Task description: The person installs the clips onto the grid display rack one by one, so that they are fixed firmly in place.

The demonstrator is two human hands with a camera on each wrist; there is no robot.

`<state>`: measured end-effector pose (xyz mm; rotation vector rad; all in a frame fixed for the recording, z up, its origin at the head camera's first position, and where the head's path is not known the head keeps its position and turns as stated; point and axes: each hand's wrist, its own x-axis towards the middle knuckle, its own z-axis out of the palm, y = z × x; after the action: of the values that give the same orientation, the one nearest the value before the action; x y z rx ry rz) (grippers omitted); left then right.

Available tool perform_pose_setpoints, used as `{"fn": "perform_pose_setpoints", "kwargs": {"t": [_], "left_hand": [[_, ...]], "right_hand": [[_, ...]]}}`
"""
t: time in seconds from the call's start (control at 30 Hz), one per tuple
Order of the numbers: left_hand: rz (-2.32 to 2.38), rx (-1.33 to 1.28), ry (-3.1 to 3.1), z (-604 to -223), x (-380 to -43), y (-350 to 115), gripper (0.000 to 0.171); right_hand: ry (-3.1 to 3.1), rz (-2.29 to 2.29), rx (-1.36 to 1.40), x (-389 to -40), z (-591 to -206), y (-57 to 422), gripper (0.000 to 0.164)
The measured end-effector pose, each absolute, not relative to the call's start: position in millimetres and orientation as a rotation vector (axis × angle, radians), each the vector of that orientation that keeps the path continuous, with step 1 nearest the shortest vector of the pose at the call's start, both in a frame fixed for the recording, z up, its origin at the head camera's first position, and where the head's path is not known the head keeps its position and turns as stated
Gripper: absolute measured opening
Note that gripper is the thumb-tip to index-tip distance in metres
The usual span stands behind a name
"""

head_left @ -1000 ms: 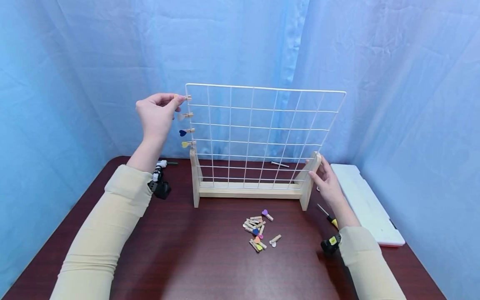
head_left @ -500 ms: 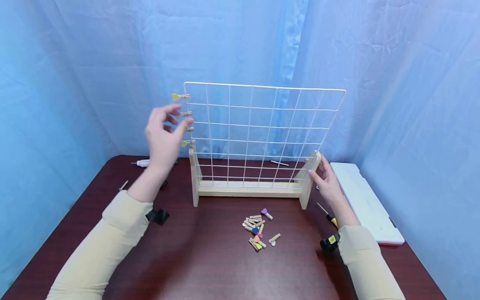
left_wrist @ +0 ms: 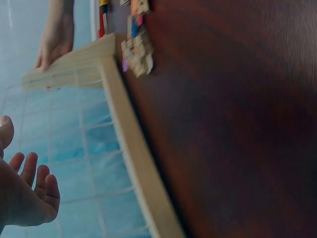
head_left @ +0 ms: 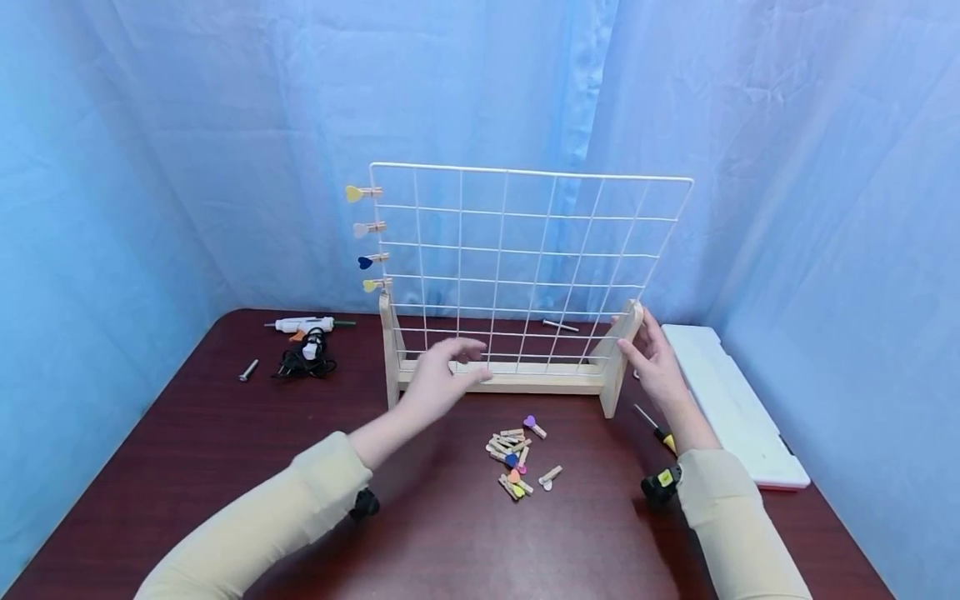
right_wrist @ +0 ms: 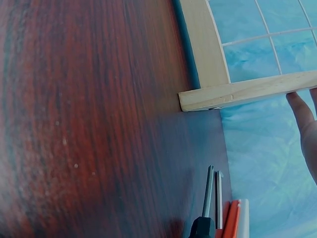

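Your left hand (head_left: 438, 379) has come away from the four clips (head_left: 365, 262) on the left edge of the grid (head_left: 499, 248), so they now hang there unaided. It is low before the stand (head_left: 525, 387), holding nothing, thumb and fingers apart, nearer the loose pile (head_left: 512, 460) of clips on the table (head_left: 187, 433). Your right hand (head_left: 656, 362) grips the stand's right end.

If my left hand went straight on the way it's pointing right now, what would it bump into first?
Probably the white wire grid: your left hand points forward and rightward at it. Depth is unclear, so it might instead pass in front, toward the right wooden upright.
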<state>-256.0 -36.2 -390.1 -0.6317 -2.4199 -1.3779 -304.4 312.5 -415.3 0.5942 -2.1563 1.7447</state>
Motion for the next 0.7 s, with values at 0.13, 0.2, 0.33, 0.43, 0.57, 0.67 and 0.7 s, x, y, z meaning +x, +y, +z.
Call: {"fn": "perform_pose_setpoints", "kwargs": {"t": [0.13, 0.2, 0.33, 0.43, 0.57, 0.67, 0.7], "left_hand": [[-1.387, -0.813, -2.549, -413, -259, -15, 0.044], [-1.319, -0.938, -2.632, -422, -262, -5, 0.047], [-1.116, -1.153, -2.745, -438, -271, 11, 0.045], [-0.982, -1.238, -2.797, -445, -277, 19, 0.041], [-0.879, -1.289, -2.840, -451, -284, 27, 0.036], [-0.833, -1.298, -2.850, -454, -288, 32, 0.030], [-0.822, -1.299, -2.847, -455, -289, 34, 0.027]], "right_hand": [[-2.163, 1.743, 0.592, -306, -416, 314, 0.059], [-2.162, 1.745, 0.585, -306, -417, 315, 0.059], [-2.150, 1.766, 0.582, -306, -418, 315, 0.060], [-2.150, 1.778, 0.582, -305, -418, 314, 0.061], [-2.167, 1.763, 0.581, -306, -417, 314, 0.060], [-2.176, 1.749, 0.585, -306, -416, 314, 0.060], [-2.174, 1.749, 0.588, -306, -416, 314, 0.060]]}}
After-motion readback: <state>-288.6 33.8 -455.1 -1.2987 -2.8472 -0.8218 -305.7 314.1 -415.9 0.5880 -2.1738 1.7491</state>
